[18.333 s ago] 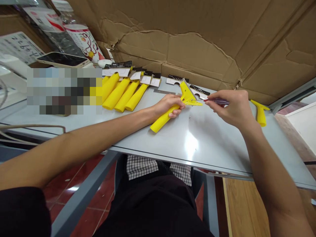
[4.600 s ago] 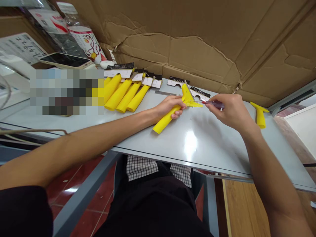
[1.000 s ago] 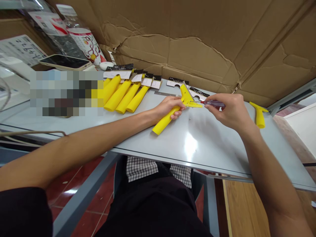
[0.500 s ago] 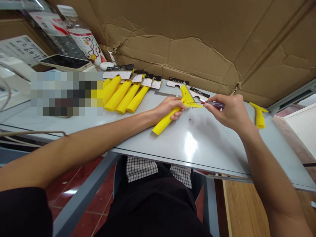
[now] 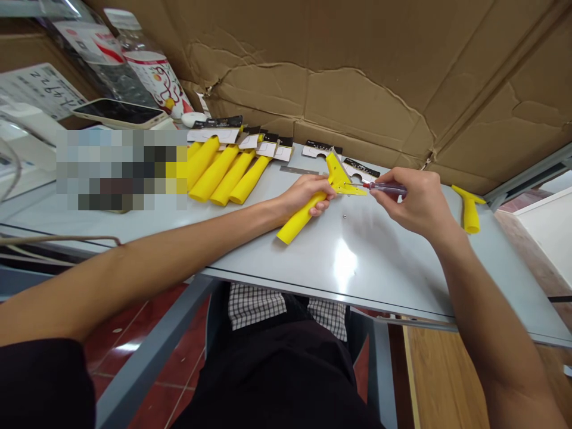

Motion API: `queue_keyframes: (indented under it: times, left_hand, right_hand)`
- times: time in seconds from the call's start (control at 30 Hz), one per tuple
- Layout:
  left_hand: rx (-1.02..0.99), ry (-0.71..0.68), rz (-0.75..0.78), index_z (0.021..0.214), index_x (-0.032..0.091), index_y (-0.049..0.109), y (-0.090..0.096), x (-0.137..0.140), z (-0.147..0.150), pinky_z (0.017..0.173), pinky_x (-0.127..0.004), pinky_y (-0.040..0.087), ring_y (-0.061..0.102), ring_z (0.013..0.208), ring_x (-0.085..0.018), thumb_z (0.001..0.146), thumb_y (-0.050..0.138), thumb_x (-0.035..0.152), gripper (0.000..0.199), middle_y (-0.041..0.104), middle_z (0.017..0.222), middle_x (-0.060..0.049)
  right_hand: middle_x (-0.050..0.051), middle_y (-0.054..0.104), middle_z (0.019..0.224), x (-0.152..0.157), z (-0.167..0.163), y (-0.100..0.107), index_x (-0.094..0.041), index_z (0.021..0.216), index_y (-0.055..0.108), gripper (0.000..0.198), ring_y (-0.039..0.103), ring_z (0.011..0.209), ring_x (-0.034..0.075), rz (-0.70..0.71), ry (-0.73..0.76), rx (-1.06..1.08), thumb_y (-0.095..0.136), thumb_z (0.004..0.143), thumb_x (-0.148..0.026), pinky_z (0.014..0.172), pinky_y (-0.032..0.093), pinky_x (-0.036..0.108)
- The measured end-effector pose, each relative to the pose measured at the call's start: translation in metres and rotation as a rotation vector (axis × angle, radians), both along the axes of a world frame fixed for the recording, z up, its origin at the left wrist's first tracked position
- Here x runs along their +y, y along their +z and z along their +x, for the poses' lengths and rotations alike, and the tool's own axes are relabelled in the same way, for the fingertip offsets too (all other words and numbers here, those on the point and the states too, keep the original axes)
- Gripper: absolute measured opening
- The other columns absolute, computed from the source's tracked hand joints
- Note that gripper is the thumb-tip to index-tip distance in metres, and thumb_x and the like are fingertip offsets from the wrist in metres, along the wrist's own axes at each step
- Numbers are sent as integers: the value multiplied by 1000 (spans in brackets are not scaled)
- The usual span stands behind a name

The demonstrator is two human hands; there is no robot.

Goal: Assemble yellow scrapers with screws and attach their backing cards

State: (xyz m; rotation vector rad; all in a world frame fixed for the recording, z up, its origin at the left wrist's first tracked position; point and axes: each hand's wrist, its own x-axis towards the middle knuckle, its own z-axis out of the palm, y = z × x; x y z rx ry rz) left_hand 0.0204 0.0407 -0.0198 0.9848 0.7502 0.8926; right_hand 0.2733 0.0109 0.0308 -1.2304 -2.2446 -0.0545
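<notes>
My left hand (image 5: 309, 195) is wrapped round the handle of a yellow scraper (image 5: 300, 221), just below its flared head. The scraper is tilted, its handle end toward me and its head pointing up and right. In my right hand (image 5: 413, 199) is a screwdriver (image 5: 388, 189) with a translucent dark red handle, gripped between thumb and fingers. Its thin shaft reaches left to the scraper's head, where the tip meets the yellow surface near a small screw or hole. A tiny metal piece (image 5: 344, 217) lies on the table below the head.
Several yellow scrapers (image 5: 218, 176) with card sleeves lie in a row at left. Two loose cards (image 5: 322, 149) and a flat metal strip (image 5: 298, 170) are behind my hands. Another yellow scraper part (image 5: 471, 214) lies at right. Bottles (image 5: 154, 71) and a phone (image 5: 120, 112) stand back left; cardboard (image 5: 357, 36) walls the rear.
Almost nothing differs. The screwdriver handle looks slightly turned in my right hand, while both hands and the scraper stay in place.
</notes>
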Motion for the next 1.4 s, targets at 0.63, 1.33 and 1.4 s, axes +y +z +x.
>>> queue_keyframes:
  times: [0.63,1.33,1.4]
  left_hand:
    - [14,-7,25,80,15,59,0,-1,0,34,-16,32,44,40,-4,71,71,12,16,57,65,2]
    - [31,25,72,79,16,60,-3,-3,1,34,-19,32,47,43,-7,71,75,13,17,57,67,1]
    - [30,3,81,78,17,61,-4,-2,1,35,-19,32,47,43,-7,73,74,14,15,56,65,2]
  right_hand:
    - [4,82,82,0,0,1,-23,95,80,12,74,70,23,-14,-36,-78,75,92,-34,69,50,36]
    - [3,79,81,10,3,-9,-24,124,83,31,66,73,21,-278,-96,-167,68,99,-36,73,45,36]
    - [3,81,88,9,2,-10,-25,139,77,41,68,75,21,-315,-39,-217,62,102,-30,73,45,35]
